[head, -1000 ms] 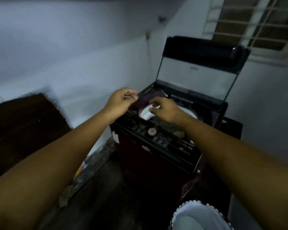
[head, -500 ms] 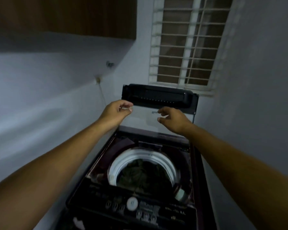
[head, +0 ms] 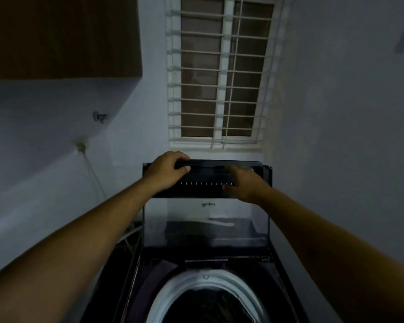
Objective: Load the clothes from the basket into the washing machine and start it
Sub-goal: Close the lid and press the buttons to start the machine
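Observation:
A dark top-loading washing machine (head: pixel 147 285) stands below me with its glass lid (head: pixel 205 220) raised upright. Dark clothes (head: pixel 210 304) lie inside the white-rimmed drum (head: pixel 173 292). My left hand (head: pixel 166 173) grips the lid's black top edge at its left end, fingers curled over it. My right hand (head: pixel 243 183) rests on the same black bar to the right, blurred, with its fingers over the top edge. The basket is out of view.
A barred window (head: pixel 219 71) sits in the wall behind the machine. A brown cabinet (head: pixel 61 36) hangs at the upper left. A wall outlet with a cord (head: pixel 81 146) is on the left wall. Walls close in on both sides.
I have stepped up to the machine and my view has risen. Both hands moved from over the drum up to the lid's top edge, where the left one took hold.

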The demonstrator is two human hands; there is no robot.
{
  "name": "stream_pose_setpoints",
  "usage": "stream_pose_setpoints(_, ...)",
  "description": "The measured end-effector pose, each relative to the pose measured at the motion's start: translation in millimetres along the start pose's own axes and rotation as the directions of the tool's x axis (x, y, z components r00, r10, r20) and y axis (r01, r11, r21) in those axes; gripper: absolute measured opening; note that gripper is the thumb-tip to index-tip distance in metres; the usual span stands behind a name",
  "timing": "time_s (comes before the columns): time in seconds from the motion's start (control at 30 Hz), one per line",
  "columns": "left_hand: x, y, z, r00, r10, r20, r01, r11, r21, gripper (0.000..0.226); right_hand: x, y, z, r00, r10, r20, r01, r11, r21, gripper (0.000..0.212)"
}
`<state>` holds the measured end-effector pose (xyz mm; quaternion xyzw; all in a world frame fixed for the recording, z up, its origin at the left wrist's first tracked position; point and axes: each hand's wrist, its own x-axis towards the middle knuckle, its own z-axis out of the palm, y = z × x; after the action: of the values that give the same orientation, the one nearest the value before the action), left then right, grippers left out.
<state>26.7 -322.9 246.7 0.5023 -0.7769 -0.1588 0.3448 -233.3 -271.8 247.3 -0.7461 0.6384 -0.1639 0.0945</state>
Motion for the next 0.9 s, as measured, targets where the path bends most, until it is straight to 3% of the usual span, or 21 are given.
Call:
stream_pose_setpoints(0.2, 56, -47, 28, 0.993, 0.006, 0.115, -0.034, 0.971, 0.237, 0.066, 60, 4, 13, 1.0, 0.008, 0.0, -0.007, 0.984, -0.177, 0.075)
stream_pose_setpoints(0.33, 78, -67, 44, 0.975, -0.073, 0.209, -0.04, 0.869, 0.493, 0.09, 98, 7, 21, 1.0, -0.004, 0.009, 0.006, 0.96, -0.28, 0.086)
stream_pose_setpoints(0.4, 78, -74, 53, 0.982, -0.054, 0.183, -0.059, 0.828, 0.558, 0.091, 110, 13, 26, 1.0, 0.008, 0.005, -0.007, 0.954, -0.301, 0.087)
stream_pose_setpoints(0.53, 74, -81, 59, 0.99, 0.017, 0.137, -0.095, 0.807, 0.583, 0.09, 118, 23, 33, 0.999, 0.048, 0.026, -0.035, 0.928, -0.37, 0.079)
stream_pose_setpoints(0.9, 52, -58, 42, 0.987, -0.001, 0.163, -0.098, 0.797, 0.596, 0.089, 92, 23, 24, 1.0, -0.008, 0.017, 0.014, 0.932, -0.363, 0.076)
